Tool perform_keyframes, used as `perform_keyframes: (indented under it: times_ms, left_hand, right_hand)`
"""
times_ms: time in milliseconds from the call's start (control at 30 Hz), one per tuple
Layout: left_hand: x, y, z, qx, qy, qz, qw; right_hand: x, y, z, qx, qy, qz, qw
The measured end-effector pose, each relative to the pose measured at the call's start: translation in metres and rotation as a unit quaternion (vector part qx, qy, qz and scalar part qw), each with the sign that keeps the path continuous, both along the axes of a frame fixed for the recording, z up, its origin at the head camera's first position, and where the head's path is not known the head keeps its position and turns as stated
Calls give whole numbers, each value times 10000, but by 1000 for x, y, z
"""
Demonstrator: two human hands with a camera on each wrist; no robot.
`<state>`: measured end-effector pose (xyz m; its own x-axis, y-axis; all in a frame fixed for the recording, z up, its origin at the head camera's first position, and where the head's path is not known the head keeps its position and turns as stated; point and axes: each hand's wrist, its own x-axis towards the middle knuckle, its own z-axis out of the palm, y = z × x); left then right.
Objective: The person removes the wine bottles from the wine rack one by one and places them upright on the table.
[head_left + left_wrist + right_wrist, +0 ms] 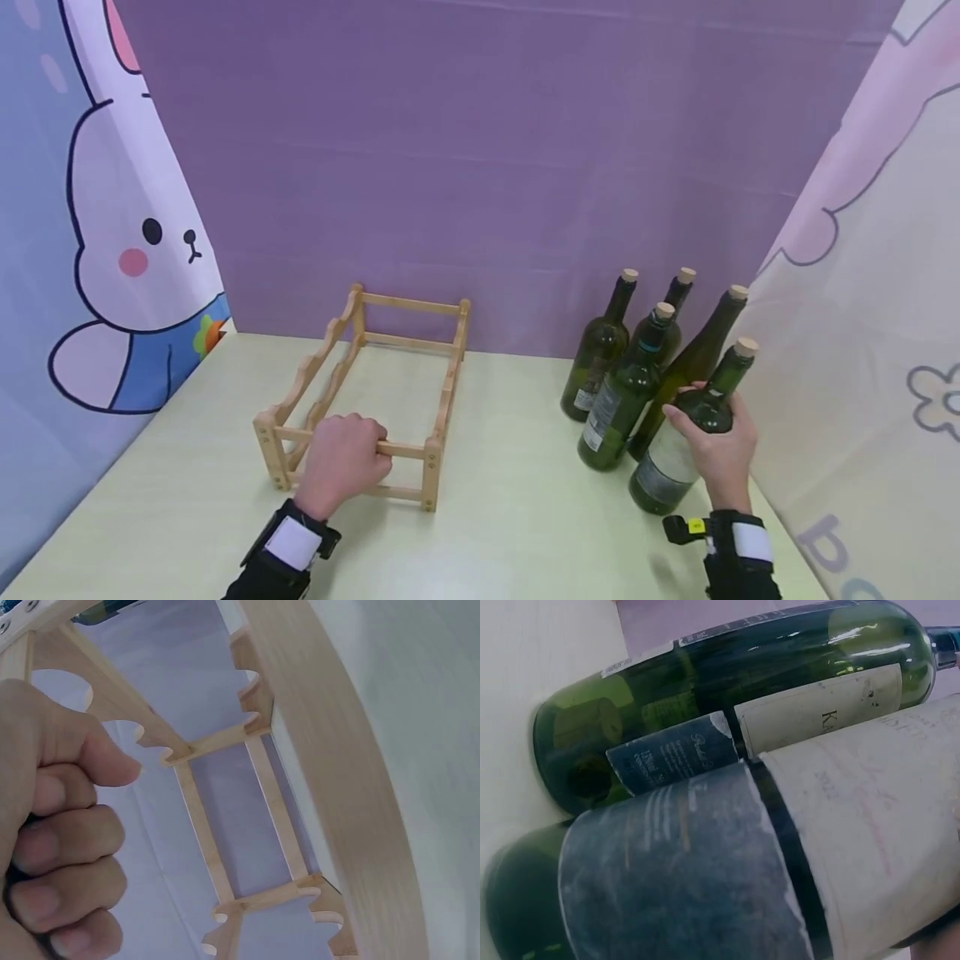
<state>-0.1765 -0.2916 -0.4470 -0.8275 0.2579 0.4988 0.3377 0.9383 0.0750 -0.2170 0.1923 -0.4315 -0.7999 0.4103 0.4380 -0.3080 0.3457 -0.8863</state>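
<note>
My left hand (pixel 345 458) grips the near top rail of a light wooden wine rack (pixel 431 477), its fingers curled around the bar. The left wrist view shows the curled fingers (pixel 71 836) and the rack's scalloped side boards. On the right, my right hand (pixel 723 450) holds a green wine bottle (pixel 662 477) around its shoulder, thumb on the left side. This bottle is corked, with a pale label and a dark blue-grey one (pixel 682 862). Whether its base touches the table cannot be told. Another labelled green bottle (pixel 660 727) lies close beside it in the right wrist view.
Several corked bottles stand clustered behind the held one: a dark one (pixel 596 367) at left, a labelled one (pixel 618 408) in front, a slim olive one (pixel 697 354) at right. A purple cloth (pixel 495 167) hangs behind the pale table (pixel 510 500).
</note>
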Motion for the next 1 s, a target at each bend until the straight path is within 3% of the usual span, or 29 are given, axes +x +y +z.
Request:
perform_keyframes:
  times_ms: [233, 400, 533, 700, 867, 1000]
  left_hand:
    - [-4, 1, -6, 390, 371, -212, 9983]
    - [1, -9, -4, 714, 440, -644, 9944]
    - [13, -15, -1, 1227, 208, -843, 9886]
    - [35, -19, -3, 1514, 75, -795, 9852]
    - [53, -21, -8, 1475, 92, -807, 9857]
    - [67, -19, -16, 1716, -140, -624, 9831]
  right_hand:
    - [7, 2, 1, 339, -829, -383, 9952]
    - [23, -3, -6, 457, -901, -50, 9949]
    - [38, -11, -8, 919, -602, 154, 9938]
    - [57, -23, -9, 1720, 40, 49, 9851]
    - [72, -40, -15, 2563, 882, 131, 9625]
    - [79, -56, -21, 3171, 1013, 296, 9425]
